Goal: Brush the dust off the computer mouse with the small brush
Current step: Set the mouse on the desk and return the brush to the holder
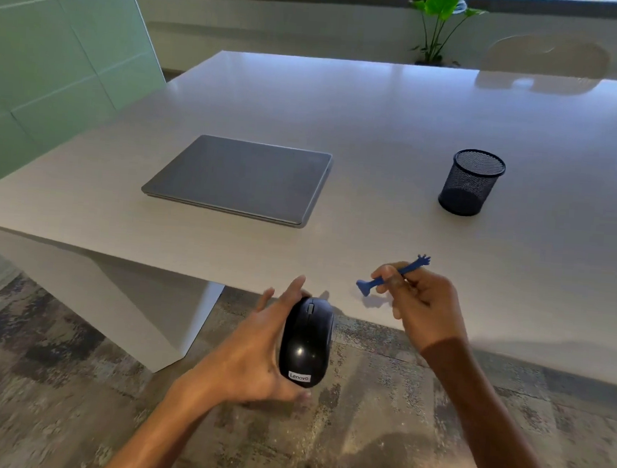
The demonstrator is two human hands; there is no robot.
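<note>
- Cradling the black mouse [306, 340] from its left side, the left hand [249, 354] is half open: the palm and thumb press against the mouse body, while the fingers [293, 288] stretch forward, loosely spread, past its front end.
- The mouse is held in the air just off the near edge of the table [381, 128], above the floor [48, 379], with its scroll wheel facing up and a white label at its near end.
- The left forearm comes up from the bottom of the view and angles right toward the mouse.
- The right hand [423, 302] is closed around a small blue brush [392, 275], pinching the thin handle between thumb and fingertips, with the other fingers curled in.
- The brush lies tilted, its wider end pointing down-left toward the table and its forked end sticking up to the right of the fingers.
- The brush is near the mouse, to its right, and not touching it.
- The right hand hovers over the near edge of the table, wrist bent, with the forearm rising from the lower right.
- Farther back on the table lie a closed grey laptop [241, 178] and, well to its right, a black mesh pen cup [470, 182].
</note>
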